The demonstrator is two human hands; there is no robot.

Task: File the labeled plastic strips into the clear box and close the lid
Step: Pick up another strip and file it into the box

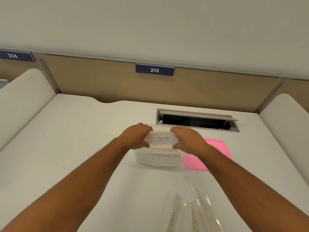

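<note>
A clear box (157,160) stands on the white desk, with labeled strips standing inside it. Over its open top I hold a strip marked BETA (161,138) by its two ends. My left hand (136,137) pinches the left end and my right hand (187,138) pinches the right end. Another strip shows just behind and below it in the box. The pink lid (215,156) lies flat on the desk to the right of the box, partly under my right forearm. Loose strips marked ELEPHANT (203,198) and GIRAFFE (173,220) lie near the desk's front edge.
An open cable hatch (197,120) is sunk into the desk just behind the box. A tan partition with a sign 215 (154,70) closes the back. White side dividers (25,97) rise at left and right.
</note>
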